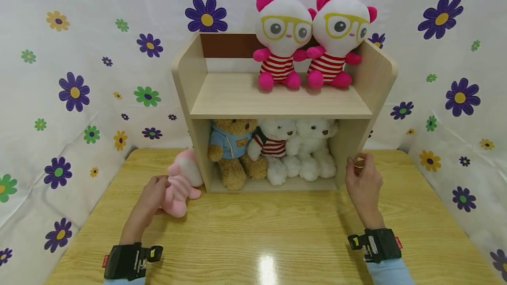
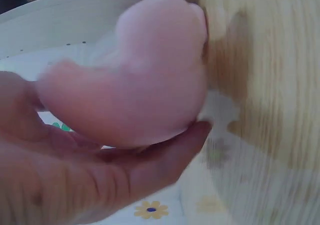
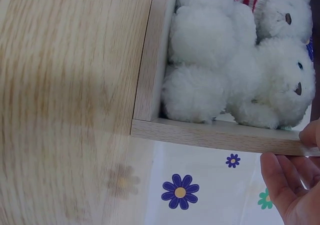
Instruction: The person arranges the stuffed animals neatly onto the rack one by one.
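On the table left of the wooden shelf (image 1: 281, 108), my left hand (image 1: 148, 197) grips a pink plush toy (image 1: 180, 187) with a striped body. The toy leans beside the shelf's left side panel, its head tilted toward it. In the left wrist view the plush toy (image 2: 150, 80) fills the space between thumb and fingers, low over the tabletop. My right hand (image 1: 365, 184) holds the front edge of the shelf's right side panel (image 3: 225, 136), thumb on the inner side and fingers outside in the right wrist view.
Two plush pandas (image 1: 277, 63) with yellow glasses sit on the upper level. Below sit a brown bear (image 1: 233, 162) in a blue hoodie, a white bear (image 1: 275, 148) in stripes and a plain white bear (image 1: 317, 157). Flowered cloth (image 1: 99, 47) surrounds the wooden table (image 1: 237, 232).
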Action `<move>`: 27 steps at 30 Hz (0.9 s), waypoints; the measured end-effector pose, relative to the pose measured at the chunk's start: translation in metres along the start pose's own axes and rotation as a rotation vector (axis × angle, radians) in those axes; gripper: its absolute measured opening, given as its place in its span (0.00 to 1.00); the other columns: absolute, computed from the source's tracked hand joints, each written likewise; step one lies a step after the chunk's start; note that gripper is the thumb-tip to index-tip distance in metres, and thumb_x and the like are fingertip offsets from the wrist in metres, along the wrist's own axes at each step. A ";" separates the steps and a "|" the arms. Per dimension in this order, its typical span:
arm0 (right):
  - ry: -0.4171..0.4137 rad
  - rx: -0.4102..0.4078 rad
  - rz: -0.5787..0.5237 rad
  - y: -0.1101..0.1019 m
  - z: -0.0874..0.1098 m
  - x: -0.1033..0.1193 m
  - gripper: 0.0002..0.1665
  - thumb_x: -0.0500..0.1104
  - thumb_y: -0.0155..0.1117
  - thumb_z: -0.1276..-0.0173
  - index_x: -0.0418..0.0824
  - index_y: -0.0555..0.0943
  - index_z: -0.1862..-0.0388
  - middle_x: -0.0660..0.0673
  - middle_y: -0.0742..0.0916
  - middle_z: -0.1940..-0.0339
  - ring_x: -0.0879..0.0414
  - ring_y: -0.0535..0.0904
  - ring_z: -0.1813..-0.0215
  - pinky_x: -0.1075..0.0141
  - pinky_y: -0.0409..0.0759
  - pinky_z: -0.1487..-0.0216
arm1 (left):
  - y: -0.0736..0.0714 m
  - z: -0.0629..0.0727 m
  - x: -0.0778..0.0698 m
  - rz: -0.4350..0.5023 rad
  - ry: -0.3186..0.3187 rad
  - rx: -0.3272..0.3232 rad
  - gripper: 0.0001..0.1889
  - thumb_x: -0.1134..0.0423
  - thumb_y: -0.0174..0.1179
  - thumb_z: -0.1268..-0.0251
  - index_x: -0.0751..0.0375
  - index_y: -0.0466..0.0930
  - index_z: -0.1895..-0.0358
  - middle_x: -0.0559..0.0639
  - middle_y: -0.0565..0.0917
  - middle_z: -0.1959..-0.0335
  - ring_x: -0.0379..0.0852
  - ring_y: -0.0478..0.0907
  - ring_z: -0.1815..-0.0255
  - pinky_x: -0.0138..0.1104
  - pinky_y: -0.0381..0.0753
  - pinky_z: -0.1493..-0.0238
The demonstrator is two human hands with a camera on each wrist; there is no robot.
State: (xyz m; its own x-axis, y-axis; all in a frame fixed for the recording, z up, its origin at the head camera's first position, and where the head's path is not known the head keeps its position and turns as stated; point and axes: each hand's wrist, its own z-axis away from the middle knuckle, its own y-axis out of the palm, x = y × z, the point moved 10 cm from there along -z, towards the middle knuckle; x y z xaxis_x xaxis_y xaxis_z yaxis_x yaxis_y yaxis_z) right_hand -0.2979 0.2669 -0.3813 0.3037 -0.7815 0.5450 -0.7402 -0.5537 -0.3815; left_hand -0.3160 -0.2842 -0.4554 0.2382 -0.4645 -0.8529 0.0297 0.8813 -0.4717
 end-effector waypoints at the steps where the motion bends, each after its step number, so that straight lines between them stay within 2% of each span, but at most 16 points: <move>1: 0.001 0.000 0.002 0.000 0.000 0.000 0.13 0.34 0.66 0.31 0.26 0.77 0.54 0.30 0.87 0.70 0.38 0.88 0.71 0.93 0.59 0.64 | -0.001 0.001 0.000 -0.051 0.007 -0.007 0.28 0.51 0.38 0.19 0.72 0.68 0.33 0.62 0.79 0.44 0.51 0.78 0.52 0.38 0.79 0.53; 3: 0.004 0.000 0.001 0.000 0.000 -0.001 0.13 0.34 0.66 0.31 0.26 0.77 0.54 0.30 0.87 0.70 0.38 0.88 0.71 0.93 0.59 0.63 | -0.002 0.001 0.000 -0.158 0.024 -0.018 0.33 0.49 0.37 0.19 0.76 0.59 0.27 0.73 0.71 0.33 0.61 0.76 0.42 0.45 0.79 0.45; 5: 0.006 0.000 -0.001 0.000 0.000 -0.002 0.12 0.33 0.66 0.31 0.26 0.77 0.54 0.30 0.87 0.70 0.38 0.88 0.71 0.93 0.59 0.63 | -0.003 0.001 0.000 -0.256 0.041 -0.029 0.36 0.48 0.37 0.19 0.77 0.51 0.23 0.77 0.63 0.26 0.68 0.70 0.33 0.53 0.75 0.38; 9: 0.012 -0.001 -0.002 0.000 0.001 -0.003 0.13 0.34 0.66 0.31 0.26 0.77 0.54 0.30 0.87 0.70 0.38 0.88 0.71 0.93 0.58 0.63 | -0.007 0.001 0.000 -0.413 0.076 -0.090 0.38 0.47 0.39 0.18 0.80 0.53 0.25 0.81 0.65 0.29 0.75 0.68 0.32 0.62 0.71 0.35; 12: 0.015 0.000 -0.002 0.000 0.001 -0.004 0.13 0.34 0.66 0.31 0.26 0.77 0.53 0.30 0.87 0.70 0.38 0.88 0.71 0.93 0.59 0.63 | -0.014 0.002 0.000 -0.521 0.074 -0.172 0.36 0.46 0.42 0.18 0.79 0.59 0.27 0.81 0.70 0.34 0.76 0.72 0.36 0.64 0.75 0.41; 16: 0.016 -0.001 -0.001 0.000 0.000 -0.004 0.13 0.34 0.65 0.30 0.26 0.77 0.53 0.30 0.87 0.70 0.38 0.88 0.71 0.94 0.58 0.63 | -0.021 0.007 -0.007 -0.597 0.076 -0.291 0.30 0.50 0.49 0.20 0.76 0.68 0.32 0.78 0.75 0.43 0.74 0.77 0.46 0.61 0.80 0.57; 18: 0.015 -0.001 0.001 0.000 0.000 -0.004 0.13 0.34 0.65 0.30 0.26 0.77 0.53 0.30 0.87 0.71 0.38 0.88 0.71 0.94 0.58 0.63 | -0.023 0.010 -0.014 -0.617 0.102 -0.358 0.25 0.54 0.53 0.22 0.75 0.71 0.37 0.76 0.76 0.47 0.73 0.78 0.50 0.59 0.80 0.63; 20: 0.013 -0.002 0.004 0.000 0.000 -0.004 0.13 0.34 0.66 0.31 0.26 0.77 0.54 0.30 0.87 0.71 0.38 0.88 0.71 0.94 0.58 0.63 | -0.021 0.012 -0.024 -0.658 0.147 -0.411 0.21 0.60 0.55 0.24 0.73 0.73 0.39 0.75 0.77 0.50 0.72 0.79 0.52 0.60 0.80 0.65; 23: 0.015 0.000 0.005 0.000 0.000 -0.004 0.13 0.35 0.66 0.30 0.26 0.77 0.54 0.30 0.87 0.71 0.38 0.88 0.71 0.94 0.58 0.63 | -0.016 0.014 -0.037 -0.728 0.215 -0.452 0.18 0.65 0.56 0.28 0.70 0.74 0.39 0.75 0.78 0.50 0.74 0.79 0.53 0.62 0.80 0.62; 25: 0.018 0.001 0.005 0.000 0.001 -0.004 0.13 0.35 0.66 0.31 0.26 0.77 0.54 0.30 0.87 0.71 0.38 0.88 0.71 0.94 0.58 0.63 | -0.010 0.015 -0.040 -0.772 0.244 -0.440 0.21 0.64 0.57 0.29 0.69 0.74 0.37 0.77 0.77 0.48 0.77 0.78 0.53 0.65 0.79 0.58; 27: 0.021 0.002 0.005 0.001 0.001 -0.005 0.13 0.35 0.66 0.31 0.26 0.77 0.54 0.31 0.87 0.71 0.38 0.88 0.71 0.94 0.58 0.63 | -0.005 0.014 -0.039 -0.791 0.245 -0.404 0.24 0.59 0.60 0.29 0.69 0.73 0.36 0.80 0.75 0.46 0.79 0.77 0.52 0.68 0.77 0.55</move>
State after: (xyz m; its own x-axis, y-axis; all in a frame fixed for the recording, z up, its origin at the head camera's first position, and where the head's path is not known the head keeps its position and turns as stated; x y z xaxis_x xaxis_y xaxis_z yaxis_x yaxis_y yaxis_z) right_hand -0.2993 0.2699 -0.3847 0.2874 -0.7777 0.5591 -0.7403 -0.5508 -0.3856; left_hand -0.3117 -0.2687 -0.4165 0.0793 -0.9648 -0.2508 -0.2560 0.2234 -0.9405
